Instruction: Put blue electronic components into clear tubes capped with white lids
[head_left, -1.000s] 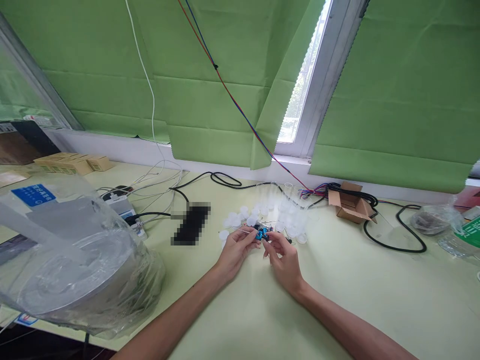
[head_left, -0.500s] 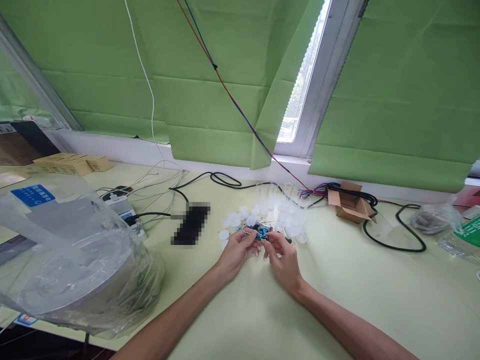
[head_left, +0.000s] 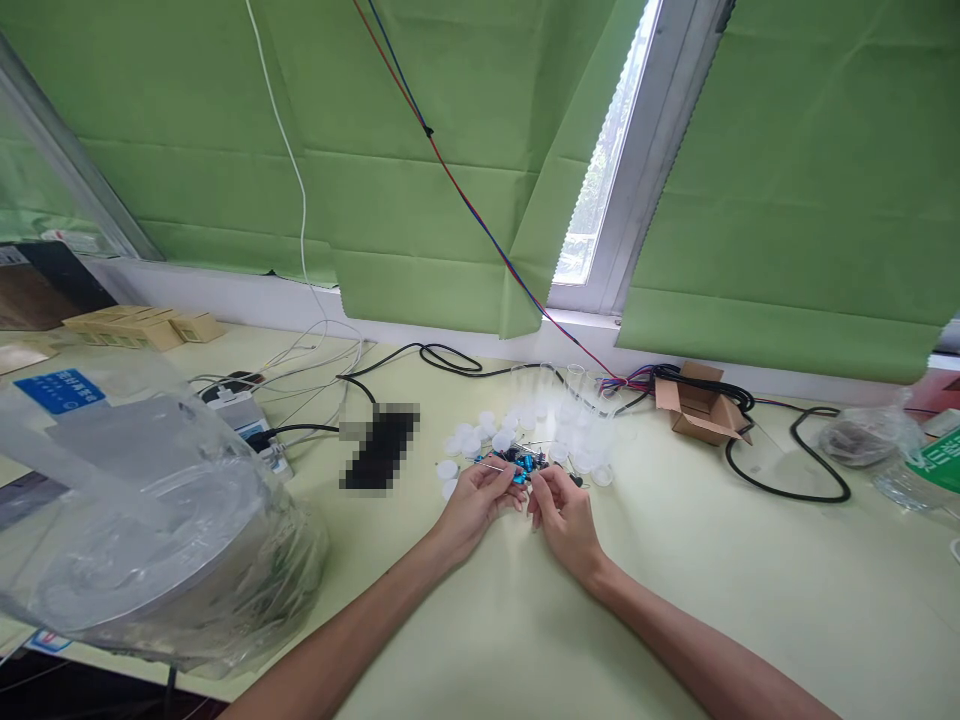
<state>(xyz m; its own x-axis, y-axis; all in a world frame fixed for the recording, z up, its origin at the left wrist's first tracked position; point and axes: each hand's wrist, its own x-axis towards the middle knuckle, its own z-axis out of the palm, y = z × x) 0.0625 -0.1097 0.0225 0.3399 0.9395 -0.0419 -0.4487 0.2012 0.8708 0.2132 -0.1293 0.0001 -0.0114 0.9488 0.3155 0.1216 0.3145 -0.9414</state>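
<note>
My left hand (head_left: 480, 503) is closed in a pinch, with a thin metal wire sticking out to the left above the thumb and a small blue part (head_left: 519, 479) at its fingertips. It looks like an electronic component with a wire lead; its exact kind is too small to tell. Close beside it on the right, my right hand (head_left: 564, 510) has thumb and forefinger pressed together; whatever lies between them is hidden. Just beyond both hands is a pile of small blue and black parts (head_left: 530, 461) with thin leads. White round caps (head_left: 469, 440) and clear tubes (head_left: 577, 410) surround the pile.
A bagged round white object (head_left: 165, 540) fills the table's left side. A pixelated dark object (head_left: 382, 450) lies left of the caps. Farther right are an open cardboard box (head_left: 697, 410), a black cable (head_left: 810, 495) and a plastic bottle (head_left: 915, 480). Green blinds (head_left: 450, 220) hang behind.
My right fingertips have moved slightly right, away from the blue part in my left hand, leaving a small gap. My left hand stays almost in place.
</note>
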